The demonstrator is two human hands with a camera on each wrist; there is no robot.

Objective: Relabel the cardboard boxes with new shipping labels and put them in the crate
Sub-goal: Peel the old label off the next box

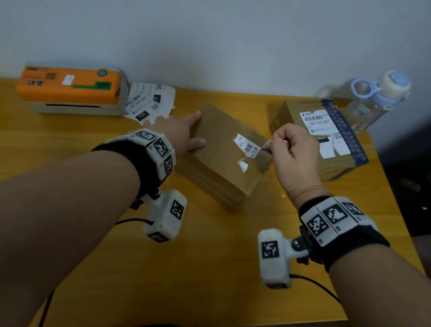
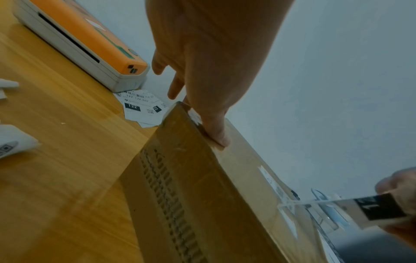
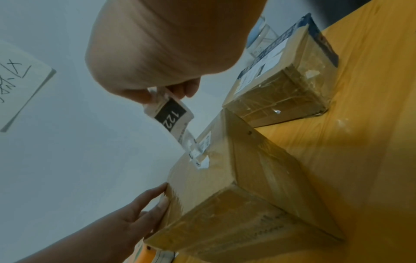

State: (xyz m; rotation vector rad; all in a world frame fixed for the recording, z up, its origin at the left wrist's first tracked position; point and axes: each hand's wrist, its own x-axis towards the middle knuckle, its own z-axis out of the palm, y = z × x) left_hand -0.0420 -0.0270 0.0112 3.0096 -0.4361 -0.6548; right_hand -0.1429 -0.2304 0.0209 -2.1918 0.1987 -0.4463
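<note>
Right-wrist only: "122" on pinched label (image 3: 171, 116).

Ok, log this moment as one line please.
phase: old label removal | left hand: steadies near box | right hand: pinches label strip, peeling | far box: untouched

We've got a flat taped cardboard box (image 1: 221, 158) at frame center with its old label (image 1: 248, 147) half peeled, and a second box (image 1: 320, 135) upper right, label torn.
</note>
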